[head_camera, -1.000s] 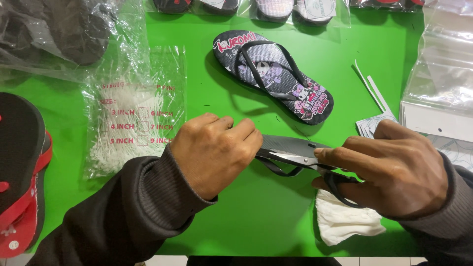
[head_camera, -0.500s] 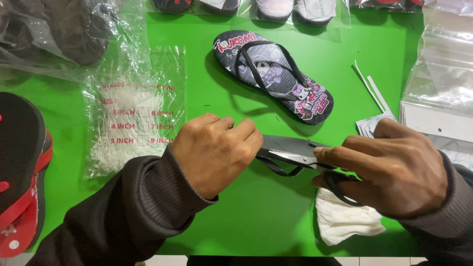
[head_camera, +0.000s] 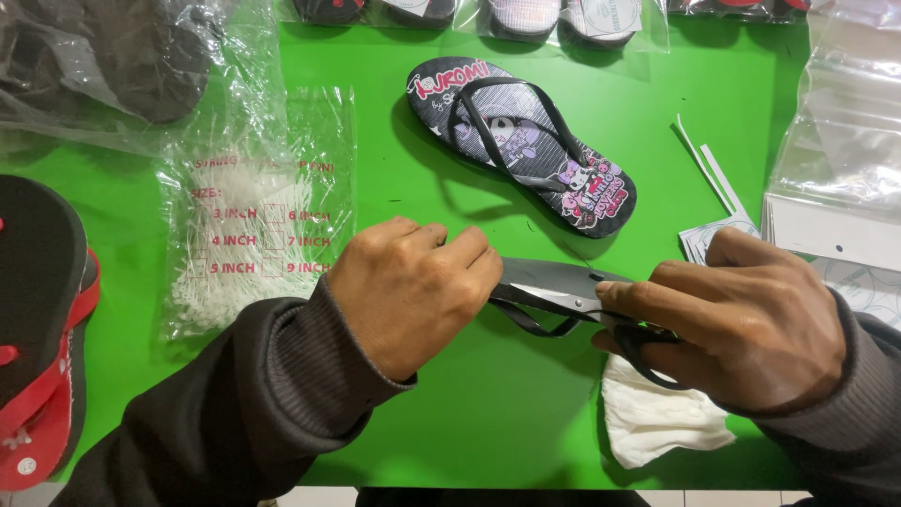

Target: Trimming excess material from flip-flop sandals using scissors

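Small footwear packing workshop, green table [head_camera: 488, 432], bagged sandals [head_camera: 563, 14], clear plastic bags [head_camera: 845, 122], bag of tag fasteners [head_camera: 253, 225]

Matt rubber flip-flop [head_camera: 522, 141], shiny metal scissors [head_camera: 563, 293], glossy plastic bag [head_camera: 253, 207]

On the table [head_camera: 488, 432], a printed flip-flop [head_camera: 526, 145] lies behind both hands; a bag of plastic ties [head_camera: 253, 216] sits left, a white cloth [head_camera: 657, 422] under the right hand [head_camera: 751, 324]

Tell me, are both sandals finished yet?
One sandal lies whole on the green table, its strap in place. The other is in the left hand and right hand, strap hanging loose below. The bag of ties lies untouched.
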